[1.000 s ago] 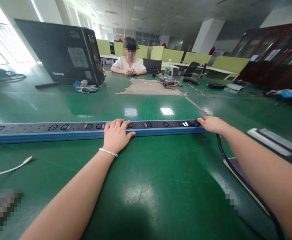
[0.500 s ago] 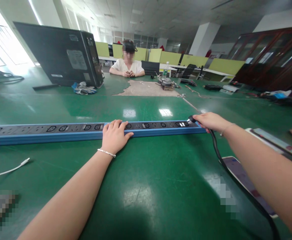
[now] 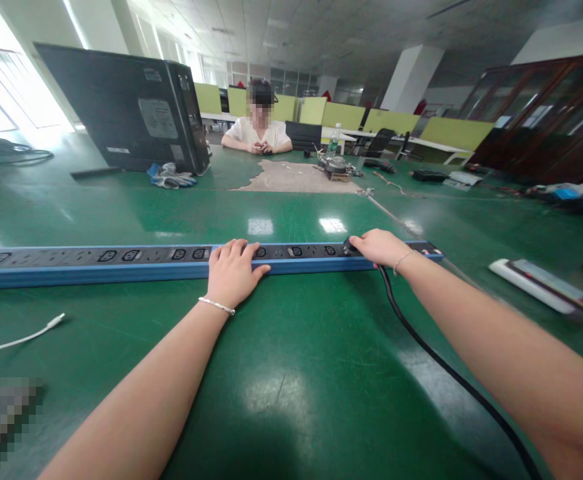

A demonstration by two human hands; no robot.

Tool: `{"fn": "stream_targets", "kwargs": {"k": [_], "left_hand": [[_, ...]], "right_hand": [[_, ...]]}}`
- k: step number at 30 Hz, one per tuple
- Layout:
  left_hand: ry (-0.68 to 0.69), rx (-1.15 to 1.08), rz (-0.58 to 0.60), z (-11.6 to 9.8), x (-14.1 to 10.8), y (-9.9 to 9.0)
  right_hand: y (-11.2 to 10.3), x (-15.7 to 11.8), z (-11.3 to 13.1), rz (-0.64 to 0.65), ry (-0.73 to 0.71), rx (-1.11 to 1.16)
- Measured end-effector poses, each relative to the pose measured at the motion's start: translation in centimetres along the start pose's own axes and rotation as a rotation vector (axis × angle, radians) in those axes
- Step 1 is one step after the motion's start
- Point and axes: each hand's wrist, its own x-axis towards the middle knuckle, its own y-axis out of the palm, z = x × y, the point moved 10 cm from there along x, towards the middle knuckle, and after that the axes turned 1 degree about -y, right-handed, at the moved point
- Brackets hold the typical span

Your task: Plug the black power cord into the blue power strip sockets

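Observation:
A long blue power strip (image 3: 141,271) with a black socket face lies across the green table (image 3: 291,347). My left hand (image 3: 234,270) rests on the strip near its middle, fingers apart over the sockets and holding nothing. Farther right, my right hand (image 3: 374,248) is closed on a black plug (image 3: 350,247), which sits at the socket face. Whether its pins are inside a socket is hidden. From that hand a black cable (image 3: 421,343) curves down to the lower right.
A black computer case (image 3: 121,113) and gloves (image 3: 171,177) stand back left. Behind the table sits a person (image 3: 258,127). A white cable (image 3: 26,340) lies left; a white object (image 3: 531,287) and phone-like slab (image 3: 566,287) lie right.
My right hand has moved left along the strip with the plug, uncovering the strip's right end. The cable has shifted left too. My left hand stays on the strip.

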Motion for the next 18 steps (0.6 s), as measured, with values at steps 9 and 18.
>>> {"fn": "stream_targets", "kwargs": {"k": [9, 18], "left_hand": [[0.000, 0.002, -0.012, 0.1, 0.0, 0.1], [-0.004, -0.002, -0.001, 0.1, 0.0, 0.1]], "right_hand": [[0.5, 0.1, 0.2, 0.014, 0.029, -0.021], [1.5, 1.2, 0.4, 0.027, 0.064, -0.016]]}}
